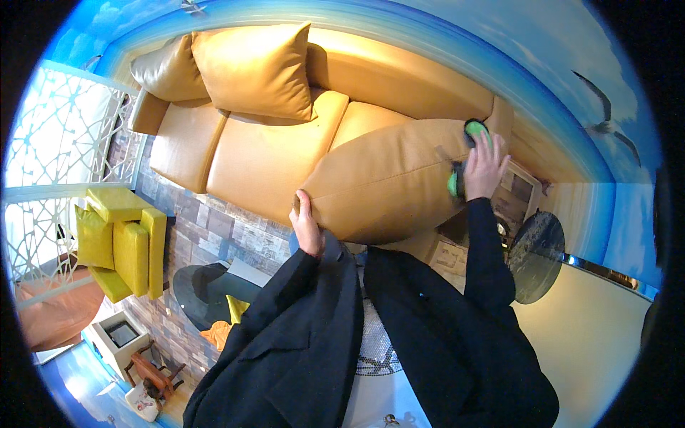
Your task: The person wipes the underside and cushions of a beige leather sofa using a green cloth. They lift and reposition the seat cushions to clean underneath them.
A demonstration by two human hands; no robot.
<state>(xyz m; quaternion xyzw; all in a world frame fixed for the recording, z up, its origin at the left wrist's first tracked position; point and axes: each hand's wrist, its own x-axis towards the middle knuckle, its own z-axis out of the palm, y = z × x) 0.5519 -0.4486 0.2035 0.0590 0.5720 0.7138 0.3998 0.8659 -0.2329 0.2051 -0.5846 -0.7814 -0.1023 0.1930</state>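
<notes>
A large tan leather-look cushion point(385, 176) is tilted in front of me over the right part of the tan sofa point(267, 144). My left hand point(309, 227) grips its lower left corner, thumb on the near face. At the cushion's right end, my right hand point(484, 168) grasps a green and black hand tool point(475, 131) against the surface. The tool's middle is hidden under my palm and fingers, so its exact kind cannot be told. Two more cushions, a tan one point(257, 69) and a shaded one point(168, 69), lean at the sofa's left end.
Behind my left arm stands a dark oval table point(198, 299) with an orange cloth point(217, 334) on it. A yellow-green armchair point(128, 241) is farther left, by a white lattice screen point(59, 128). A dark round tabletop point(537, 257) is close to my right arm.
</notes>
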